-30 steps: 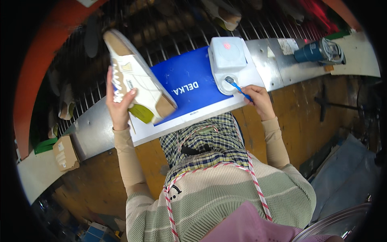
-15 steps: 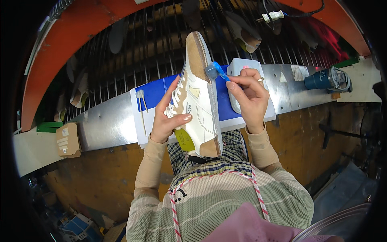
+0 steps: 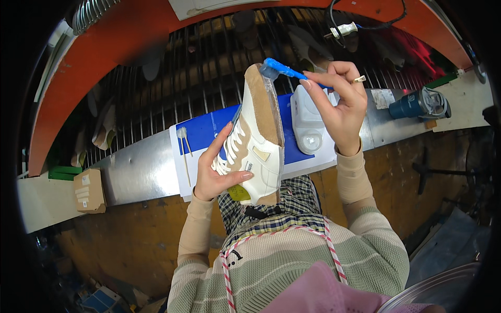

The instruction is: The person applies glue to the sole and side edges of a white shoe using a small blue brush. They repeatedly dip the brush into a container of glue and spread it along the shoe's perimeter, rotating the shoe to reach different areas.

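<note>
- Head view, centre of the frame: the left hand [image 3: 216, 175] holds a white shoe [image 3: 258, 141] with tan trim, raised above the counter [image 3: 135, 167], toe toward the top of the frame and its tan underside turned to the right. The grip is wrapped round the laced side, fingers across the laces and thumb low by the heel.
- Just right of centre, upper half: the right hand [image 3: 339, 109] has its grip pinched on a blue brush [image 3: 284, 69], whose head touches the toe end of the shoe's underside.
- Behind the shoe a blue and white sheet [image 3: 203, 133] lies on the metal counter, and on it a white container [image 3: 308, 122] sits just beside the right wrist.
- Left on the sheet lies a thin white stick [image 3: 183, 148].
- Far right on the counter stands a dark blue tool [image 3: 417, 104]; lower left sits a small cardboard box [image 3: 88, 190].
- Across the top runs a dark wire rack [image 3: 209, 62] under an orange arch [image 3: 104, 57].
</note>
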`<state>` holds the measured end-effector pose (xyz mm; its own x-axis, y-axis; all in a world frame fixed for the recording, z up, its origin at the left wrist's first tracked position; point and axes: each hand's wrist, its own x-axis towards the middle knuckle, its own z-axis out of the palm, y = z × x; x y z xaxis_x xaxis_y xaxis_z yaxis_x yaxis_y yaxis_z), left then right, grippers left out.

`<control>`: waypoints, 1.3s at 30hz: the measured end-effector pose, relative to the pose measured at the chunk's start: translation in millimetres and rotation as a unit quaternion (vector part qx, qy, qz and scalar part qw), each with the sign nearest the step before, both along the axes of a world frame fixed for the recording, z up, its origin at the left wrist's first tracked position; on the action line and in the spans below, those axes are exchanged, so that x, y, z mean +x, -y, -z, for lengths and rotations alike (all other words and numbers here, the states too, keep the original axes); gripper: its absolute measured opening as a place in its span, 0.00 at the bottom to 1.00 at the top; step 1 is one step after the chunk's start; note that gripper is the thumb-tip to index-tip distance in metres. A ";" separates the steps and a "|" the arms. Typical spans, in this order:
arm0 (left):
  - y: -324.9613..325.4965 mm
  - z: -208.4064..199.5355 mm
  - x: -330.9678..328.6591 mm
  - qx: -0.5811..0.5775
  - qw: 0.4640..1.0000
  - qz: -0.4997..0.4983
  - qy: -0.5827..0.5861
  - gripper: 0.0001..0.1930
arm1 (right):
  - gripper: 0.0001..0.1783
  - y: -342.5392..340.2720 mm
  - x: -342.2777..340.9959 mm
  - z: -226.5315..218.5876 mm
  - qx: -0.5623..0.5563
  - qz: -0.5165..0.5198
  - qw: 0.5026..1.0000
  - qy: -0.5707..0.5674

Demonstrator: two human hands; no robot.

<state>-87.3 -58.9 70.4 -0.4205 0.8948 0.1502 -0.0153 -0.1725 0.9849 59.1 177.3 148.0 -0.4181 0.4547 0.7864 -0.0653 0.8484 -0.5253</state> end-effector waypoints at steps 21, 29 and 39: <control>-13.3 -9.0 -2.5 0.027 0.995 -0.015 0.095 0.55 | 0.12 5.7 31.7 2.8 -0.042 -0.155 0.985 0.058; -34.5 -24.1 15.3 0.042 0.980 -0.058 0.183 0.47 | 0.08 24.0 -1.6 33.4 -0.323 -0.135 0.937 -0.008; -32.0 -33.3 16.8 0.023 0.970 -0.095 0.225 0.42 | 0.12 53.0 32.8 43.7 -0.229 -0.042 0.972 0.014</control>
<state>-70.5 -26.8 103.6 -0.6091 0.7916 -0.0478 -0.4046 -0.2583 0.8772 91.9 124.3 104.3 -0.4868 0.7180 0.4974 -0.1048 0.5173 -0.8493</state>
